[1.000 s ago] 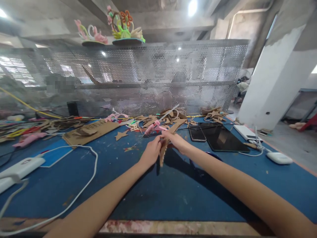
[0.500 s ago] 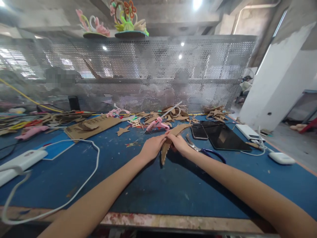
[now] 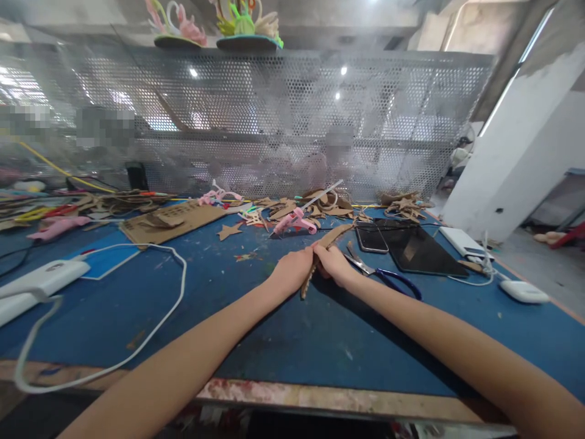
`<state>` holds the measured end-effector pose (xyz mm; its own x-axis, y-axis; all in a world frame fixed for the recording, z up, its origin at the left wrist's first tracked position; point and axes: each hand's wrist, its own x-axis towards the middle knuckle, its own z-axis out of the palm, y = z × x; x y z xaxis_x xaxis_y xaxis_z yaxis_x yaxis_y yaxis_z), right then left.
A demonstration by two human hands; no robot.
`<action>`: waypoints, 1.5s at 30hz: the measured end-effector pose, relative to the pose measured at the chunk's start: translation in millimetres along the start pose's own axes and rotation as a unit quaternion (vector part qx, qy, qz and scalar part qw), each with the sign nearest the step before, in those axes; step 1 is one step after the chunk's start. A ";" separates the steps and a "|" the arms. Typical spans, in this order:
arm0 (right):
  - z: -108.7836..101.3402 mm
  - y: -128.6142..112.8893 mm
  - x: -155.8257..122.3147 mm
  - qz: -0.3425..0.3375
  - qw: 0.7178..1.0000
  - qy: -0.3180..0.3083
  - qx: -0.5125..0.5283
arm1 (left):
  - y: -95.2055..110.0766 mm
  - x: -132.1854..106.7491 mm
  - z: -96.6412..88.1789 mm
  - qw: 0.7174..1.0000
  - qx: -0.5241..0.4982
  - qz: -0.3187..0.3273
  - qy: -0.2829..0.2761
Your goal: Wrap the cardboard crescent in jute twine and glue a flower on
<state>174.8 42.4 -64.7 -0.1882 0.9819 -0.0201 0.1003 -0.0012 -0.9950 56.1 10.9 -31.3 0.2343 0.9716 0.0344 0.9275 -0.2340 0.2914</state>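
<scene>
Between my two hands is a long, curved strip of brown cardboard, narrow at its lower end, with a ridged edge. My left hand grips it from the left, fingers closed. From the right, my right hand pinches the same strip, its fingertips close to the left ones. The hands hide the strip's middle. Just right of my right hand lie scissors with dark blue handles, blades apart. A pink glue gun with a pale glue stick rests behind the hands.
A phone and a black tablet lie to the right, near a white power bank. Cardboard scraps line the back below a perforated metal screen. A cardboard star and a white cable lie leftward.
The cardboard strip has turned more edge-on between my hands, and my fingers have closed nearer together on it. The whole view has shifted slightly downward.
</scene>
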 end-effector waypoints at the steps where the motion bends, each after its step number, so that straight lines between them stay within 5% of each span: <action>1: 0.3 -1.1 -0.2 0.019 1.000 0.001 0.000 | -1.5 1.4 0.5 1.000 -0.006 0.002 -0.001; 7: -1.1 -14.7 -4.7 0.087 0.996 -0.009 0.025 | -16.4 12.1 0.2 0.993 -0.109 0.038 0.000; 15: -10.1 -17.0 -2.0 0.081 0.994 -0.028 0.065 | -27.3 19.7 8.7 0.961 -0.272 0.043 -0.023; 31: -5.2 -20.4 -6.6 0.071 0.995 -0.027 0.065 | -12.8 7.6 -8.1 0.979 -0.194 -0.010 0.061; 39: -7.6 -20.4 -7.8 -0.007 0.996 -0.019 0.092 | -40.0 22.3 -11.6 0.928 -0.364 -0.064 0.048; 45: -14.0 -19.6 -0.6 -0.090 0.985 0.090 0.118 | -37.3 21.1 -1.5 0.883 -0.467 -0.049 -0.016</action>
<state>186.7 44.5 -43.8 -0.0031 0.9878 0.1560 -0.1520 0.1537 -0.9764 26.0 40.2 -40.0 0.1883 0.9804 -0.0573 0.3028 -0.0024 0.9531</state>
